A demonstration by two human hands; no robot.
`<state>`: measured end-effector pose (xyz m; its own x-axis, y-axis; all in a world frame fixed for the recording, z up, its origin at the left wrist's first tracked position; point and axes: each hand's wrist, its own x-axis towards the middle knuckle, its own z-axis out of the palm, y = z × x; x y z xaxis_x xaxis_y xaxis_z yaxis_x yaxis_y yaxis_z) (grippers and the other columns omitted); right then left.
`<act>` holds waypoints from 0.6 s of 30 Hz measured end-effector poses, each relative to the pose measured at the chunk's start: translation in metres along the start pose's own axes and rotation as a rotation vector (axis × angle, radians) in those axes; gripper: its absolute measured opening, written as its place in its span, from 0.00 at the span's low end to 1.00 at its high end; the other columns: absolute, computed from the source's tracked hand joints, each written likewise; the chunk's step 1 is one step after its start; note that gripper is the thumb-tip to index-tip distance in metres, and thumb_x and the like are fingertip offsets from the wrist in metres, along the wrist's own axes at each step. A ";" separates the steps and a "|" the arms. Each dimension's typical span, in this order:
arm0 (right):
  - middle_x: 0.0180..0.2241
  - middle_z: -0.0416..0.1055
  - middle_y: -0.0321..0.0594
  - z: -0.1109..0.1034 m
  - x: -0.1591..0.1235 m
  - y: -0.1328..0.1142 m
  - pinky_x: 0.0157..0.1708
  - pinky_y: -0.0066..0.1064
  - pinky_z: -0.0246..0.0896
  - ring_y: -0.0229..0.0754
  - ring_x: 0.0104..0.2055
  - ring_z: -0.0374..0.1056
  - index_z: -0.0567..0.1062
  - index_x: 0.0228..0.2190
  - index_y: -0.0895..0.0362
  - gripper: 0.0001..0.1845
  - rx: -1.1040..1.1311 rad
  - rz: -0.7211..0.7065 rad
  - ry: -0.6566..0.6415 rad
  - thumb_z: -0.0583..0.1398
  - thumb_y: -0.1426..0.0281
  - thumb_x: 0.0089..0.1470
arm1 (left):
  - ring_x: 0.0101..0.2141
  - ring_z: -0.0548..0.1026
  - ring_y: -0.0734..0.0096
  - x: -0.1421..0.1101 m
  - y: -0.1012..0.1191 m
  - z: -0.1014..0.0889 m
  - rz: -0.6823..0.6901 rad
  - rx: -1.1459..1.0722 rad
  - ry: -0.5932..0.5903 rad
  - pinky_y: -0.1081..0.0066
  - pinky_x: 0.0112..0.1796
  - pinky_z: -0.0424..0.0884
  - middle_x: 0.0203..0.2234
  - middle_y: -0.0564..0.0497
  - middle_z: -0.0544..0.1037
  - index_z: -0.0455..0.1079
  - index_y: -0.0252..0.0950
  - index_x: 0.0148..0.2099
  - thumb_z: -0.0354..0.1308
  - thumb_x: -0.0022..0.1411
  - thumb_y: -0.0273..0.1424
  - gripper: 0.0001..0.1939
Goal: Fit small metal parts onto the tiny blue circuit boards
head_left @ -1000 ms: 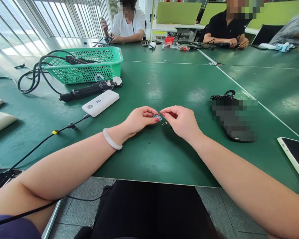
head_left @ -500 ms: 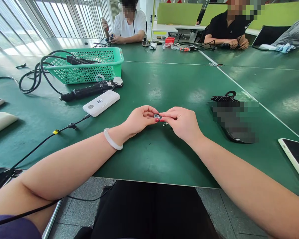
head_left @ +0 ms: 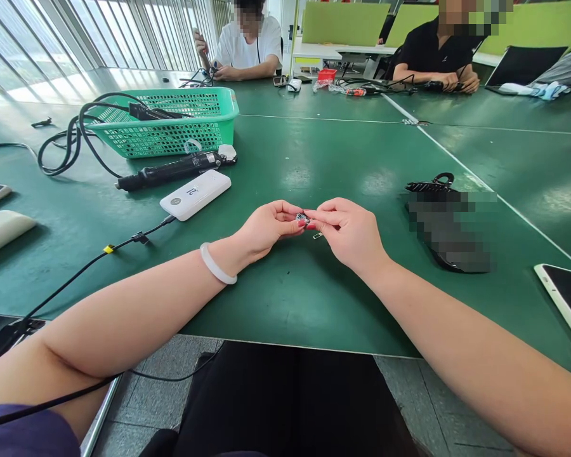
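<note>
Both hands meet above the green table. My left hand (head_left: 267, 227), with a white bangle at its wrist, is closed in a pinch on a small, dark-and-silver patterned piece (head_left: 302, 219) whose kind is too small to make out. From the other side, my right hand (head_left: 349, 230) has its thumb and fingertips pressed to the same piece. The fingers cover most of it. Just under my right fingertips shows a small, light-rimmed rectangular piece (head_left: 318, 235); whether it lies on the table or hangs from the fingers I cannot tell.
A green basket (head_left: 171, 143) holding black cable stands at the back left. Before it lie a black corded tool (head_left: 171, 171) and a white power bank (head_left: 196, 195) with its cable. To the right are a black pouch-like item (head_left: 445, 235) and a phone (head_left: 568, 304). Two people sit across the table.
The small piece has turned slightly between my fingertips, and my right fingers have shifted a little over it. The whole view has moved slightly. Both hands keep their pinch.
</note>
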<state>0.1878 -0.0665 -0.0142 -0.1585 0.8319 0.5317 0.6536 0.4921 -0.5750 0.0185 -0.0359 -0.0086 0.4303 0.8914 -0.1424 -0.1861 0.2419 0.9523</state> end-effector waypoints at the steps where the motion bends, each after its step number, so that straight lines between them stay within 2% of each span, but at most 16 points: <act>1: 0.33 0.72 0.36 -0.001 0.000 0.000 0.33 0.33 0.64 0.38 0.33 0.66 0.80 0.37 0.47 0.12 0.006 -0.003 -0.009 0.57 0.69 0.56 | 0.31 0.77 0.77 0.000 0.000 0.001 -0.015 -0.017 0.001 0.66 0.44 0.70 0.26 0.50 0.78 0.66 0.30 0.35 0.60 0.54 0.19 0.07; 5: 0.35 0.72 0.36 -0.003 0.000 0.000 0.35 0.33 0.64 0.37 0.33 0.67 0.79 0.39 0.46 0.13 0.060 0.012 -0.061 0.56 0.68 0.57 | 0.30 0.76 0.79 -0.002 0.003 0.003 -0.071 -0.087 -0.014 0.67 0.46 0.69 0.26 0.51 0.77 0.66 0.30 0.33 0.59 0.54 0.18 0.06; 8: 0.36 0.71 0.37 -0.005 0.003 0.003 0.35 0.33 0.64 0.38 0.34 0.67 0.78 0.42 0.46 0.14 0.112 0.010 -0.138 0.55 0.63 0.58 | 0.32 0.77 0.77 -0.004 0.004 0.004 -0.112 -0.120 -0.035 0.67 0.47 0.69 0.27 0.51 0.76 0.66 0.30 0.32 0.58 0.55 0.17 0.05; 11: 0.39 0.72 0.39 -0.012 0.008 0.008 0.37 0.34 0.62 0.39 0.37 0.67 0.74 0.48 0.48 0.20 0.158 0.019 -0.171 0.52 0.57 0.59 | 0.35 0.77 0.76 -0.003 0.005 0.003 -0.132 -0.131 -0.037 0.67 0.49 0.69 0.30 0.49 0.76 0.67 0.30 0.32 0.55 0.57 0.17 0.05; 14: 0.36 0.73 0.39 -0.024 0.011 0.017 0.34 0.33 0.61 0.38 0.32 0.66 0.72 0.50 0.49 0.23 0.146 0.148 -0.157 0.51 0.55 0.59 | 0.37 0.77 0.73 0.000 0.004 -0.001 -0.132 -0.144 0.004 0.68 0.50 0.69 0.31 0.47 0.76 0.68 0.29 0.32 0.54 0.58 0.17 0.04; 15: 0.33 0.73 0.37 -0.028 0.012 0.021 0.31 0.32 0.60 0.37 0.28 0.64 0.74 0.48 0.50 0.21 0.101 0.201 -0.176 0.53 0.56 0.57 | 0.37 0.77 0.73 0.001 0.004 -0.002 -0.128 -0.148 0.024 0.68 0.50 0.69 0.31 0.47 0.76 0.67 0.29 0.32 0.54 0.58 0.18 0.04; 18: 0.24 0.71 0.33 -0.038 0.012 0.032 0.23 0.30 0.54 0.34 0.22 0.60 0.79 0.34 0.50 0.13 -0.078 0.240 -0.446 0.63 0.59 0.46 | 0.36 0.77 0.72 0.004 0.002 -0.004 -0.115 -0.129 0.075 0.67 0.49 0.69 0.31 0.47 0.76 0.67 0.29 0.32 0.55 0.57 0.17 0.04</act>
<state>0.2350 -0.0498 -0.0028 -0.2864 0.9560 0.0630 0.7610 0.2669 -0.5913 0.0160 -0.0305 -0.0085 0.3891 0.8798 -0.2729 -0.2533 0.3871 0.8866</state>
